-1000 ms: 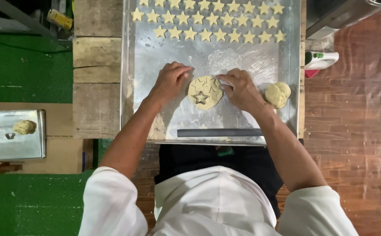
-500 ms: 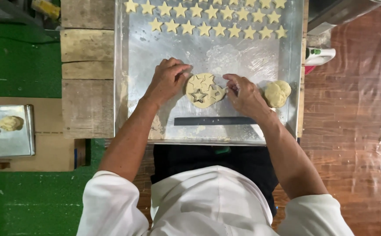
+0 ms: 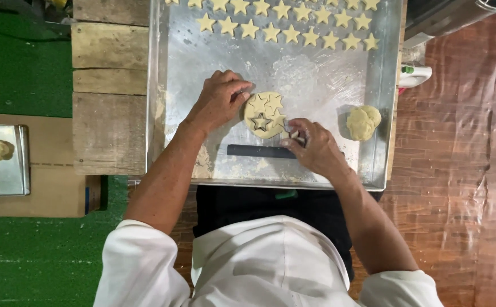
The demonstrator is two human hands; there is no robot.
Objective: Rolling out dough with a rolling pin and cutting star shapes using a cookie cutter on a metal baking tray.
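left hand (image 3: 218,102) flat on dough disc (image 3: 264,115) | right hand (image 3: 310,145) pinching cutter | 4 star cuts | 1 dough lump (image 3: 364,122)

We note a dull, flour-smeared metal tray (image 3: 327,91) at upper centre, matt soft dough disc (image 3: 264,115), rough weathered wooden planks (image 3: 108,85) at left, glossy reddish floor (image 3: 464,170) at right.

Green mat floor (image 3: 15,79) on the left, shiny red-brown brick floor (image 3: 458,170) on the right, old wooden plank bench (image 3: 108,85) in the middle, flat brown cardboard (image 3: 43,193) low on the left, bright even light
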